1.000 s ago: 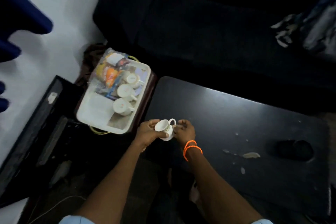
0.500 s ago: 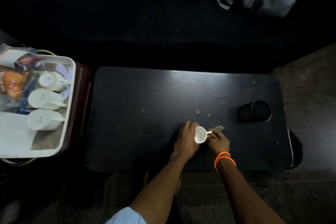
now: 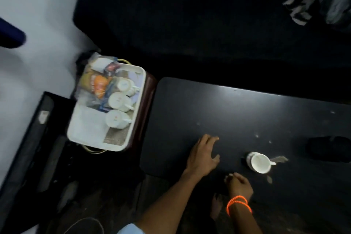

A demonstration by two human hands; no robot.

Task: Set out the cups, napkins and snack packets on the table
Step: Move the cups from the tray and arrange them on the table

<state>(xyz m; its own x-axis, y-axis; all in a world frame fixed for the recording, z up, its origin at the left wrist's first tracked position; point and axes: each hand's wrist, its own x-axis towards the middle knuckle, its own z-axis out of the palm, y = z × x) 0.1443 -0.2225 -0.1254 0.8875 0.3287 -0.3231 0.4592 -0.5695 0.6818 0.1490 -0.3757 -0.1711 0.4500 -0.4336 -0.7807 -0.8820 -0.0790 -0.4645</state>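
Observation:
A white cup (image 3: 259, 162) stands alone on the black table (image 3: 218, 112), its handle pointing right. My left hand (image 3: 204, 155) hovers over the table left of the cup, fingers spread and empty. My right hand (image 3: 239, 183), with orange bands on the wrist, rests near the table's front edge just below-left of the cup, holding nothing. A white tray (image 3: 89, 135) to the left of the table carries three more white cups (image 3: 118, 100) in a row and snack packets (image 3: 96, 83) in clear plastic.
A dark round object (image 3: 328, 148) lies on the table's right side. A dark sofa (image 3: 209, 24) runs behind the table, with crumpled cloth (image 3: 321, 4) at its right end. A black case (image 3: 32, 148) sits on the floor left of the tray.
Both hands have let go of the cup, which now stands on the table. My left hand has moved away to the left, and the view has swung back towards the tray.

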